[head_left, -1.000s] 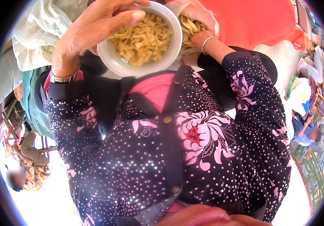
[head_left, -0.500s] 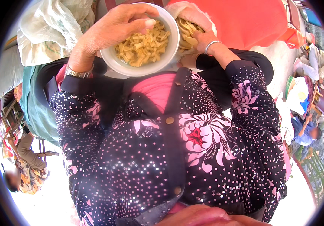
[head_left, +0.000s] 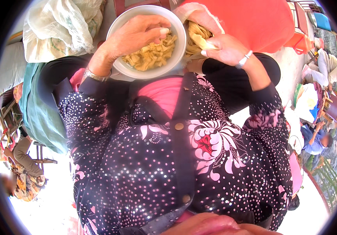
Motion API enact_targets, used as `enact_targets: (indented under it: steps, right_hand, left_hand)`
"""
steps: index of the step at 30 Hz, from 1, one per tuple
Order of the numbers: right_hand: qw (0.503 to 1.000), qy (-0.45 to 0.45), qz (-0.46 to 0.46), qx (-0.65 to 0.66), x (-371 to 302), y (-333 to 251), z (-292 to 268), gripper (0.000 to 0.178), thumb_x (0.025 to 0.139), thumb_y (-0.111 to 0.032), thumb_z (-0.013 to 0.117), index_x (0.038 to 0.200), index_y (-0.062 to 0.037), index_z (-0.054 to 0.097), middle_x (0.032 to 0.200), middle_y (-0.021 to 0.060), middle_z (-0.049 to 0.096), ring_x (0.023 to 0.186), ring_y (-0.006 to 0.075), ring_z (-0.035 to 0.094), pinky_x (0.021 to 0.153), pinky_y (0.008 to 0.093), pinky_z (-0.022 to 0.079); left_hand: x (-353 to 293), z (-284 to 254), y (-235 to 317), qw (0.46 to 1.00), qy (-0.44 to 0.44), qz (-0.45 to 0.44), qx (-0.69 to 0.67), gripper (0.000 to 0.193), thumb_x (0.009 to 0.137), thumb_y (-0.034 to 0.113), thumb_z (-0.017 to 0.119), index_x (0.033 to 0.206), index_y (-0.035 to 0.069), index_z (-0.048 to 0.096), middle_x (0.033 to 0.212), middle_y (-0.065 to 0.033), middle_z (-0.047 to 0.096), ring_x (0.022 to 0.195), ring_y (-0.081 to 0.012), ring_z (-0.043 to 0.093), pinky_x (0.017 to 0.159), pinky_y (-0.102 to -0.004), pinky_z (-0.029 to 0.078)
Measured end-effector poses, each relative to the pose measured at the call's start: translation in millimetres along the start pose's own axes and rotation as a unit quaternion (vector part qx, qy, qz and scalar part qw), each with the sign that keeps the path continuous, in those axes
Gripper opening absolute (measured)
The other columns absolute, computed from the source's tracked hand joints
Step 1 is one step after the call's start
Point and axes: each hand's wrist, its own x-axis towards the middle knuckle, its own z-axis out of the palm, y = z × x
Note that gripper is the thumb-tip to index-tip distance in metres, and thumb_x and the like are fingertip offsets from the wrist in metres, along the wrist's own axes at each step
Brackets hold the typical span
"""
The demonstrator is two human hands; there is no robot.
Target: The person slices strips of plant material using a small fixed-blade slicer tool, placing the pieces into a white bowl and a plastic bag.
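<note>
My left hand [head_left: 139, 34] hangs over a white bowl [head_left: 115, 28], its fingers curled toward the thumb; whatever lies between them is hidden. Small chopped yellow pieces [head_left: 153, 55] lie in the bowl. To the right, my right hand [head_left: 228, 50] is closed on a pale yellow strip [head_left: 211, 44], pinched near its end. Beside the bowl an open whitish bag [head_left: 209, 19] holds more long, soft yellow strips [head_left: 196, 35], just left of this hand.
A large red cover [head_left: 250, 23] spreads at the upper right. Crumpled clear plastic bags [head_left: 58, 29] lie at the upper left, above a teal cloth [head_left: 39, 105]. Other people sit farther off on both sides, one in a blue shirt [head_left: 313, 141] at the right.
My right hand has drawn back from the bag's mouth and now holds a yellow strip in view. My left hand has shifted slightly right and lower over the bowl.
</note>
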Motion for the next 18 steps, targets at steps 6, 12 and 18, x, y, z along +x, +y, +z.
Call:
enact_targets:
  steps: [6, 12, 18]
  right_hand:
    - [0.936, 0.206, -0.155, 0.241, -47, -45, -48, 0.014, 0.085, -0.017, 0.065, 0.081, -0.0036, 0.065, 0.064, -0.0034, 0.054, 0.058, 0.0031, 0.048, 0.052, 0.0211, 0.040]
    - [0.813, 0.307, -0.244, 0.430, -81, -77, -94, 0.023, 0.093, -0.019, 0.051, 0.084, 0.0002, 0.061, 0.064, 0.0010, 0.056, 0.051, 0.0063, 0.049, 0.048, 0.0189, 0.040]
    - [0.817, 0.332, -0.377, 0.282, -91, -99, -129, 0.038, 0.101, -0.031, 0.035, 0.094, 0.0005, 0.055, 0.043, -0.0066, 0.033, 0.036, 0.0048, 0.031, 0.037, 0.0171, 0.030]
  left_hand:
    - [5, 10, -2, 0.999, 0.039, 0.003, -0.021, 0.043, 0.091, 0.023, 0.057, 0.130, 0.010, 0.047, 0.108, -0.0058, 0.058, 0.090, -0.0105, 0.058, 0.076, -0.0249, 0.047]
    - [16, 22, -6, 0.991, 0.110, 0.073, -0.039, 0.061, 0.086, 0.017, 0.064, 0.140, 0.014, 0.035, 0.126, -0.0088, 0.049, 0.104, -0.0155, 0.054, 0.088, -0.0290, 0.047]
    - [25, 28, 1, 0.982, 0.135, 0.132, -0.012, 0.062, 0.086, 0.018, 0.064, 0.140, 0.014, 0.034, 0.129, -0.0097, 0.048, 0.109, -0.0173, 0.053, 0.090, -0.0314, 0.046]
